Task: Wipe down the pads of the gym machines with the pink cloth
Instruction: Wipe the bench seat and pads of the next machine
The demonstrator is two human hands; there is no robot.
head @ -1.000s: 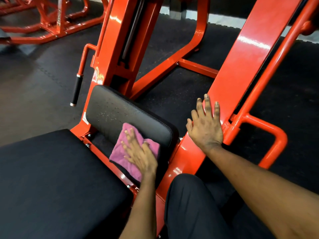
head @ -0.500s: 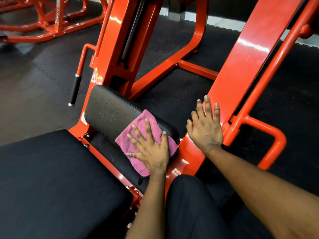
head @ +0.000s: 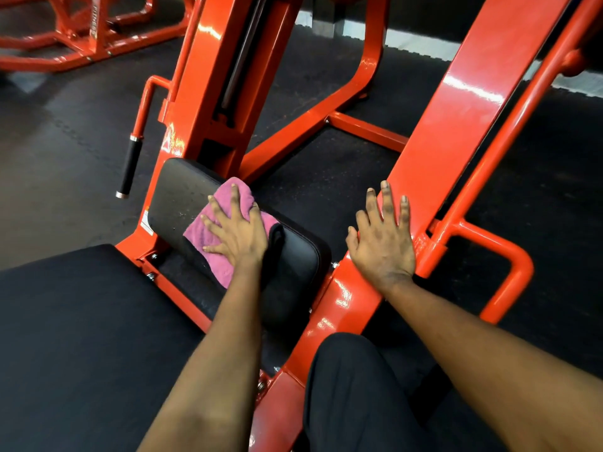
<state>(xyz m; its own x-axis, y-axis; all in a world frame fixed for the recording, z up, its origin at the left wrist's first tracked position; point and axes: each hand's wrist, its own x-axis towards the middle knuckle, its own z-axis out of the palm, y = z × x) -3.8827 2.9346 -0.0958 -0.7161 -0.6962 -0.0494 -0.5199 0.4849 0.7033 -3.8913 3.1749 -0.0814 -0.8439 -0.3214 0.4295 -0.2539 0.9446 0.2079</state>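
Note:
A small black pad (head: 177, 197) sits tilted on the orange machine, speckled with dust on its left part. The pink cloth (head: 210, 231) lies folded on the upper middle of that pad. My left hand (head: 236, 231) presses flat on the cloth with fingers spread and straight. My right hand (head: 383, 243) rests flat on the slanted orange beam (head: 456, 119) to the right, fingers straight. A larger black seat pad (head: 75, 337) fills the lower left.
An orange handle with a black grip (head: 130, 164) hangs left of the small pad. An orange loop bar (head: 509, 275) juts out at the right. My dark trouser leg (head: 352, 393) is at the bottom. Dark rubber floor (head: 326, 177) lies between the frames; another orange frame (head: 81, 34) stands far left.
My left hand has slid the pink cloth up the small pad, from its lower front part toward its upper edge. My right hand has stayed on the orange beam.

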